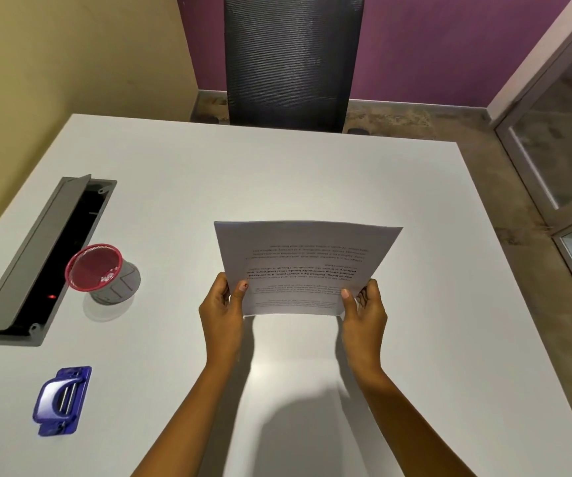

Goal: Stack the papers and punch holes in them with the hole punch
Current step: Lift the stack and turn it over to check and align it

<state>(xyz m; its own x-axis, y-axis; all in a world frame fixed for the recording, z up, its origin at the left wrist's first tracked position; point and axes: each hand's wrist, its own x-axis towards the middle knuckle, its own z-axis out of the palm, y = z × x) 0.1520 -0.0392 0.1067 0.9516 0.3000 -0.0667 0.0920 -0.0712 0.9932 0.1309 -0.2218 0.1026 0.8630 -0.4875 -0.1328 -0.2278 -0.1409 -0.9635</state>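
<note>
Both hands are holding the papers (307,266) up above the white table (312,173), near the middle of it. The left hand (222,306) is gripping the lower left edge: its thumb is lying across the printed front and its fingers are curling behind the sheets, so the hand is closed firmly on the paper. The right hand (363,309) is doing the same on the lower right edge, with the thumb pressing on the front and the fingers wrapping round the side and back. Neither hand is spread wide; each is pinching just the margin of the stack.

The papers are standing tilted, with the top edge leaning away from the person and the bottom edge lifted clear of the table, casting a shadow below. The printed text is facing the camera and is reading upside down. How many sheets are in the stack cannot be told, though the edges are looking squared together.

The hole punch (61,401), blue with a silver handle, is sitting on the table well apart from the papers, toward the near left corner, and nothing is touching it. Farther back on the left, a red mesh cup (100,274) is standing beside an open grey cable tray (40,259) set into the tabletop. A dark mesh chair (291,60) is standing at the far side of the table.
</note>
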